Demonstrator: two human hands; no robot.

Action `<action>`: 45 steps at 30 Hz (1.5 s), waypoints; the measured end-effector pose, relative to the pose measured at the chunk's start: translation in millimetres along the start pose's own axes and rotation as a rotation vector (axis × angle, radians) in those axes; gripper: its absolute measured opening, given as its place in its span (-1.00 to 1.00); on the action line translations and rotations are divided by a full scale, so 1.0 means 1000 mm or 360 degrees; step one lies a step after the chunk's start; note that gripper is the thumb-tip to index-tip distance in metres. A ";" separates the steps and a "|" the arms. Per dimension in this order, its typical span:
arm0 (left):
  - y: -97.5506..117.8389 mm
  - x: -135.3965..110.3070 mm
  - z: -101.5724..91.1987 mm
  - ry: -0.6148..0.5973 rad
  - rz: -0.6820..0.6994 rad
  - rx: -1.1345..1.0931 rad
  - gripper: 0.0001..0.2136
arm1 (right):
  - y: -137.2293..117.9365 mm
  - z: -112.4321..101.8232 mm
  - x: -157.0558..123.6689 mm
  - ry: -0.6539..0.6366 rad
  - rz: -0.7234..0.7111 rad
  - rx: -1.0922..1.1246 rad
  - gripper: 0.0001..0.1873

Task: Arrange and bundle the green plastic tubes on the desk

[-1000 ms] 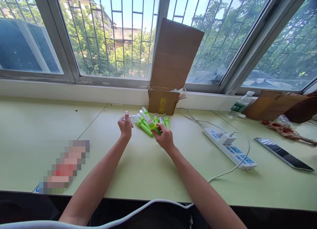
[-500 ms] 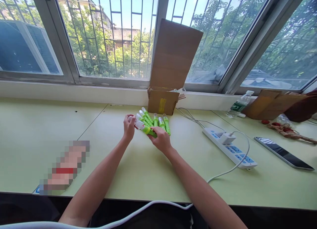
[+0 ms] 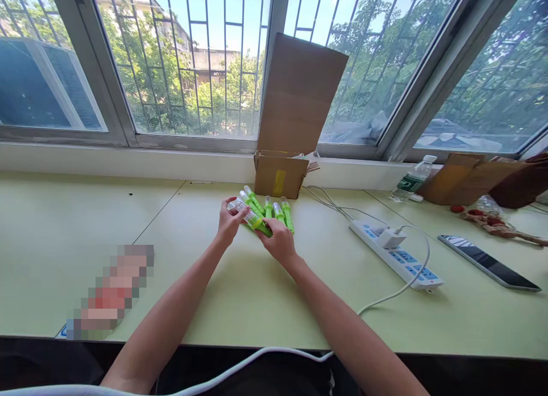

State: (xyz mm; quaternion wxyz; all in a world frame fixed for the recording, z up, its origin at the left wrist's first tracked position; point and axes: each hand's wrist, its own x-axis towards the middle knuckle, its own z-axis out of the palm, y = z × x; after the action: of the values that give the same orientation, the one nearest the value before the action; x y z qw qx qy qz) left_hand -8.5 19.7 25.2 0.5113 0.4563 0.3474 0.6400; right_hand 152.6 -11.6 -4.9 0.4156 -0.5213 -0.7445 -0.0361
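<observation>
A green tube with a clear cap and a printed label (image 3: pixel 252 217) is held slantwise between my two hands above the table. My left hand (image 3: pixel 229 222) pinches its clear upper end between thumb and fingers. Around the green lower end, my right hand (image 3: pixel 279 243) is closed, with the thumb on the near side. Just beyond my hands lie several like green tubes with clear caps (image 3: pixel 287 215), side by side on the table, their caps toward the window. My hands and the held tube hide parts of some of them.
An upright-lidded cardboard box (image 3: pixel 282 178) stands behind the tubes by the window. To the right are a white power strip (image 3: pixel 396 256) with cables, a phone (image 3: pixel 488 263), a water bottle (image 3: pixel 413 179) and another cardboard box (image 3: pixel 464 179). A pixelated item (image 3: pixel 112 293) lies at left.
My left hand has shifted slightly right along the held tube, its thumb now lying over the clear part. My right hand keeps its grip on the green end.
</observation>
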 end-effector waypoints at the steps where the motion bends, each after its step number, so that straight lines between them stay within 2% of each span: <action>1: 0.000 0.000 0.001 0.0004 -0.0011 -0.0006 -0.29 | 0.000 0.000 0.000 0.0001 0.0001 -0.0002 -0.67; 9: -0.001 0.002 0.000 0.0035 -0.0105 -0.0079 -0.40 | 0.002 0.004 -0.001 -0.0062 0.0040 0.0108 -0.63; 17: -0.010 0.003 0.000 -0.0072 -0.0129 -0.0125 -0.49 | 0.003 0.009 -0.002 -0.0096 0.0028 0.0184 -0.58; 23: -0.010 0.003 0.000 -0.0077 -0.0098 0.0047 -0.48 | 0.001 0.005 -0.001 -0.0123 0.0065 0.0135 -0.57; 29: -0.009 0.000 0.002 -0.0100 -0.0132 -0.0047 -0.45 | 0.001 0.005 -0.001 -0.0161 0.0112 0.0113 -0.55; 35: -0.006 -0.004 0.007 -0.0158 -0.0145 -0.0048 -0.48 | 0.001 0.006 -0.001 -0.0136 0.0092 0.0155 -0.53; 45: -0.010 0.003 0.001 -0.0177 -0.0114 0.0089 -0.47 | 0.002 0.006 -0.002 -0.0057 0.0056 0.0183 -0.52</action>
State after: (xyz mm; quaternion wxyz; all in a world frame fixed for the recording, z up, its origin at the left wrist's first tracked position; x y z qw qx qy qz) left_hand -4.9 24.4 17.3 0.5396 0.4926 0.3523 0.5849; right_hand 150.7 -9.4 -11.4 0.4320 -0.5100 -0.7434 0.0236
